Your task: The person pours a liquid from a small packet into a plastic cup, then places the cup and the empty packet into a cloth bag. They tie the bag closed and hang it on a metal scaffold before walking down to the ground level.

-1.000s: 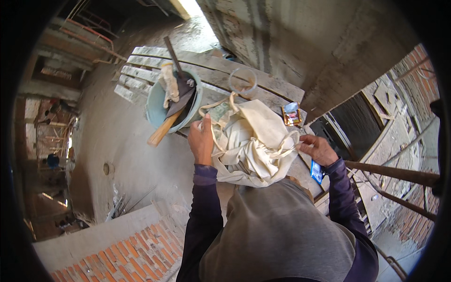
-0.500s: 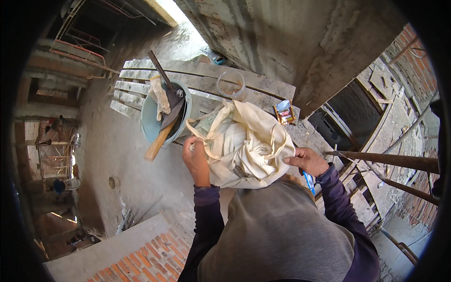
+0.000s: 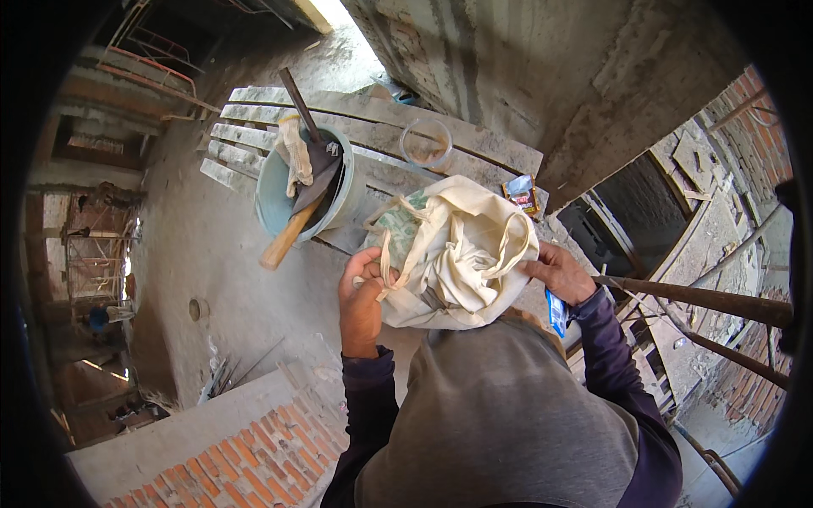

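Note:
A cream cloth bag [image 3: 470,241] with a green print lies bunched up in front of me, its mouth loosely folded. My left hand [image 3: 362,296] has its fingers closed round a strap at the bag's left side. At the opposite side my right hand [image 3: 559,273] pinches the cloth edge between thumb and fingers. Just below that wrist is a blue packet [image 3: 556,313]. Beyond the bag, a clear round plastic tub [image 3: 426,144] and a small brown-and-gold packet [image 3: 520,195] rest on the planks. The inside of the bag is hidden by folds.
A pale blue bucket [image 3: 269,199] at left holds a work glove [image 3: 294,157], a wooden-handled tool [image 3: 292,233] and a dark bar [image 3: 298,102]. Beneath is a slatted plank bench [image 3: 360,108]. Poles [image 3: 703,300] jut in from the right; a concrete wall [image 3: 542,76] stands behind.
My left hand has drawn the strap slightly down and right, and more of the green print shows. My right hand keeps its grip. The whole view has shifted a little.

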Available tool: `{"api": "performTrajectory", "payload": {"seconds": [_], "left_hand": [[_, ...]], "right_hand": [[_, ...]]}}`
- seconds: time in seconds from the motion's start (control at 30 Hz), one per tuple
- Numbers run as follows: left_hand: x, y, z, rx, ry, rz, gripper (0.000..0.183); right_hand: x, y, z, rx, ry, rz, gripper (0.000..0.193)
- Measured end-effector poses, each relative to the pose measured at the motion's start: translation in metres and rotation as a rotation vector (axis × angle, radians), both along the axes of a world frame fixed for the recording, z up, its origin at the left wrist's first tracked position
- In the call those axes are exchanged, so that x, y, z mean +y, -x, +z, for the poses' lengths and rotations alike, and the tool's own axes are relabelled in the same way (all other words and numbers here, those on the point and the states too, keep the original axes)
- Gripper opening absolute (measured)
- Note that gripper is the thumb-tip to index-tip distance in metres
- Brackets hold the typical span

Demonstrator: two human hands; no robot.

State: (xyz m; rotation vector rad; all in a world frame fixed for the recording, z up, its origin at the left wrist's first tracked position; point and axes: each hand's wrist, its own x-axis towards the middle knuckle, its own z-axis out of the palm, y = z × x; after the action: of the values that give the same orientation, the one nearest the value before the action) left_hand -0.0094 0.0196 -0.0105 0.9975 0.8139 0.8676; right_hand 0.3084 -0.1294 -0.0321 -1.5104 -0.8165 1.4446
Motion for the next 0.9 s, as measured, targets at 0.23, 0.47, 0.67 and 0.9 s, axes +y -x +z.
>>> {"api": "performTrajectory", "payload": {"seconds": [0.23,0.47,0.67,0.9], "left_hand": [[-0.005,-0.001,0.002,-0.044,0.083,0.027,0.027],[-0.006,-0.008,0.015,-0.221,-0.021,0.036,0.008],[0.004,0.014,0.045,-0.304,-0.224,-0.009,0.011],[0.015,-0.005,0.056,-0.191,-0.201,-0.009,0.019]], "right_hand": [[-0.016,0.006,0.043,-0.831,-0.258,-0.16,0.032],[0.011,0.032,0.025,-1.092,-0.175,0.435,0.015],[0.019,0.025,0.037,-0.925,-0.384,-0.012,0.018],[0.026,0.073,0.029,-0.824,-0.378,0.697,0.023]]}}
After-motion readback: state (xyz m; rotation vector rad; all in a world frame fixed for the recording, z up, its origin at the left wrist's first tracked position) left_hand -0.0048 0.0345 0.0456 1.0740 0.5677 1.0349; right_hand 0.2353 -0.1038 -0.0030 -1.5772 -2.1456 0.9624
